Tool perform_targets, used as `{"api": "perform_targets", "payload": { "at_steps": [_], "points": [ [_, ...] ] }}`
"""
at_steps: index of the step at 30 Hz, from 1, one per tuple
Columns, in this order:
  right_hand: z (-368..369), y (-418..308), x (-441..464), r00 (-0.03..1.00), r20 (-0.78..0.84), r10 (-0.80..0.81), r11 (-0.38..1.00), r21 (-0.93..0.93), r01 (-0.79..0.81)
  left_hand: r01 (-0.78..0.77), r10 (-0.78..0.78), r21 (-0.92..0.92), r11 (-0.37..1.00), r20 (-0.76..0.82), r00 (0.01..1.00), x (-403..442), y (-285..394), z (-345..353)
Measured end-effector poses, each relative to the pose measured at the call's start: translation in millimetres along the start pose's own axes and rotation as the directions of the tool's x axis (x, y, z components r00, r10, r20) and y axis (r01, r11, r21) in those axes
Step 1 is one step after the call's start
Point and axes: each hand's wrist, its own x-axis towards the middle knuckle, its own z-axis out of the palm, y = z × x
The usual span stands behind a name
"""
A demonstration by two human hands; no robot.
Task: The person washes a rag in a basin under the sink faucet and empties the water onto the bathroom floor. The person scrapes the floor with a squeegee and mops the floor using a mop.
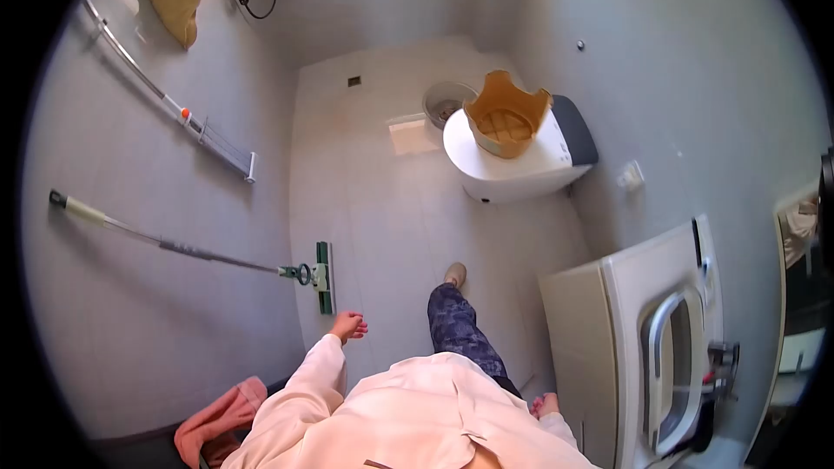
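Green plastic makes up the mop head point(321, 278), set on the floor point(373, 208) by the left wall point(174, 304), near the person's left hand point(349, 326), whose fingers curl loosely and seem to hold nothing. The right hand point(546, 405), partly hidden, is near the white front-loading machine point(582, 347); whether it grips anything cannot be told. One shoe point(456, 274) points ahead, suggesting a walking step; touching the mop head would call for a longer left-hand reach.
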Motion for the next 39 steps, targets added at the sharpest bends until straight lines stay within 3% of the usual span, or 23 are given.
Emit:
{"api": "perform_targets", "payload": {
  "at_steps": [2, 3, 4, 6, 7, 10, 16, 19, 22, 24, 25, 27, 28, 29, 31, 33, 34, 35, 36, 37, 38, 39],
  "points": [
    [41.8, -36.4, -3.0, 0.999, 0.027, 0.024, 0.995, -0.1, -0.021, -0.001, 0.001, -0.008, 1.0, -0.072, 0.997, 10.1, 12.9, 3.3],
    [32.5, -49.2, -56.1, 0.993, -0.102, 0.062, 0.978, -0.193, -0.081, 0.237, -0.237, -0.007, 0.972, -0.08, 0.968, -4.4, -2.9, 8.9],
    [165.4, -128.6, -41.8, 0.99, 0.069, -0.121, 0.98, -0.153, 0.13, 0.079, -0.076, 0.027, 0.997, -0.096, 0.993, 69.7, 111.8, 6.6],
    [238.0, -159.9, -46.7, 0.993, 0.089, -0.083, 0.98, -0.176, 0.098, 0.101, -0.091, 0.077, 0.992, -0.117, 0.989, 76.4, 150.4, -6.7],
    [305.0, -201.7, -54.1, 0.973, 0.158, -0.171, 0.959, -0.201, 0.201, 0.056, -0.045, 0.086, 0.995, -0.123, 0.991, 98.4, 215.4, -8.6],
    [394.5, -247.7, -118.9, 0.945, 0.111, -0.306, 0.879, -0.348, 0.326, -0.027, 0.029, 0.019, 0.999, -0.098, 0.995, 127.2, 279.8, 11.0],
    [518.6, -300.0, -138.5, 0.919, 0.143, -0.367, 0.76, -0.524, 0.385, -0.034, 0.028, 0.09, 0.995, 0.07, 0.997, 232.0, 379.6, 51.0],
    [556.9, -300.2, -104.4, 0.927, 0.106, -0.36, 0.782, -0.508, 0.361, 0.057, -0.07, 0.091, 0.994, 0.149, 0.986, 309.1, 434.6, 64.3],
    [577.1, -292.0, -69.7, 0.944, -0.119, -0.308, 0.82, -0.536, 0.2, 0.098, -0.145, 0.23, 0.968, 0.198, 0.969, 410.1, 486.1, 83.9],
    [592.3, -273.1, -63.0, 0.957, -0.236, -0.171, 0.831, -0.557, 0.011, 0.164, -0.235, 0.344, 0.925, 0.175, 0.956, 480.5, 519.0, 86.6],
    [594.6, -257.5, -53.9, 0.932, -0.335, -0.137, 0.892, -0.452, -0.031, 0.185, -0.264, 0.361, 0.914, 0.185, 0.947, 522.1, 533.9, 94.7],
    [610.1, -236.3, -50.5, 0.943, -0.328, -0.061, 0.847, -0.517, -0.125, -0.054, -0.066, 0.563, 0.825, 0.191, 0.979, 610.2, 564.3, 105.2],
    [616.4, -225.4, -48.7, 0.933, -0.358, 0.044, 0.914, -0.362, -0.182, -0.115, -0.019, 0.606, 0.787, 0.211, 0.977, 660.1, 575.7, 109.9],
    [617.9, -217.5, -48.1, 0.918, -0.391, 0.065, 0.913, -0.347, -0.212, -0.174, 0.018, 0.642, 0.747, 0.243, 0.97, 706.0, 578.9, 124.3],
    [637.2, -197.0, -57.6, 0.954, -0.294, 0.053, 0.903, -0.394, -0.172, -0.175, 0.091, 0.526, 0.832, 0.182, 0.979, 757.9, 614.2, 139.9],
    [655.0, -185.7, -69.3, 0.98, -0.197, 0.034, 0.891, -0.438, -0.12, -0.069, 0.014, 0.493, 0.867, 0.115, 0.993, 797.0, 632.0, 166.4],
    [703.2, -206.7, -93.7, 0.96, -0.135, -0.245, 0.692, -0.718, 0.076, -0.061, 0.0, 0.508, 0.859, 0.119, 0.993, 810.7, 650.6, 172.3],
    [699.6, -199.4, -90.7, 0.96, -0.165, -0.226, 0.698, -0.715, 0.041, 0.041, -0.066, 0.377, 0.925, 0.054, 0.996, 823.8, 643.1, 188.9],
    [702.6, -189.4, -94.0, 0.942, -0.04, -0.332, 0.573, -0.802, 0.168, 0.125, -0.125, 0.235, 0.964, -0.014, 0.992, 835.6, 650.3, 195.9],
    [718.9, -196.2, -99.8, 0.904, 0.101, -0.416, 0.426, -0.857, 0.291, 0.134, -0.135, 0.25, 0.959, -0.011, 0.991, 850.8, 657.0, 199.2],
    [727.8, -197.0, -107.8, 0.976, -0.054, -0.212, 0.672, -0.733, 0.105, 0.192, -0.19, 0.131, 0.972, -0.028, 0.981, 865.9, 645.0, 208.0],
    [731.5, -189.0, -107.0, 0.977, -0.07, -0.201, 0.678, -0.73, 0.087, 0.238, -0.237, 0.009, 0.971, -0.045, 0.97, 878.4, 643.6, 211.4]
  ]
}}
